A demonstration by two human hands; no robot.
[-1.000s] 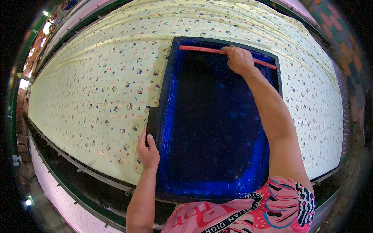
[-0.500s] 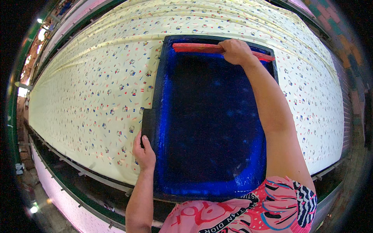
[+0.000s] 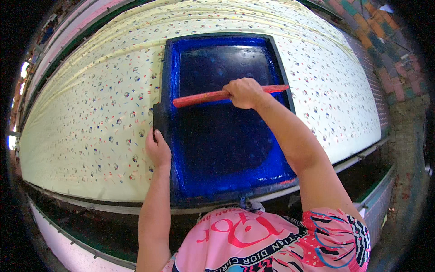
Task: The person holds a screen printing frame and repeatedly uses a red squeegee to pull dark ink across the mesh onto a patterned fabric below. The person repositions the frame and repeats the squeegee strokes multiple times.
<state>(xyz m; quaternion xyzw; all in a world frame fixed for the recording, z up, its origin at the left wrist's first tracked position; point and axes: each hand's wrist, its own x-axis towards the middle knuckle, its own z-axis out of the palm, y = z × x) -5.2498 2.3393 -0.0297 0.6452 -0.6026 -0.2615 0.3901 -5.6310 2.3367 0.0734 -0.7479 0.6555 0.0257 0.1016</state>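
Note:
A dark-framed printing screen [image 3: 226, 145] coated with blue ink lies on pale yellow fabric [image 3: 104, 122] dotted with small coloured motifs. My right hand [image 3: 245, 93] is closed around the middle of a long red squeegee [image 3: 199, 98], which spans the screen a little above its middle, its left end slightly nearer me. The mesh beyond the squeegee looks dark and glossy. My left hand [image 3: 158, 148] grips a black block [image 3: 160, 119] fixed to the frame's left side, thumb on top and fingers mostly hidden along its outer edge.
The fabric covers a long table, with wrinkled folds [image 3: 199, 18] along its far part. A metal rail [image 3: 113, 206] runs along the near edge. Another pink-topped table [image 3: 68, 240] shows at lower left. Paved floor [image 3: 385, 50] lies to the right.
My right hand has drawn the squeegee from the screen's far end toward me, to above the middle. My left hand keeps its hold on the block. The view has shifted slightly.

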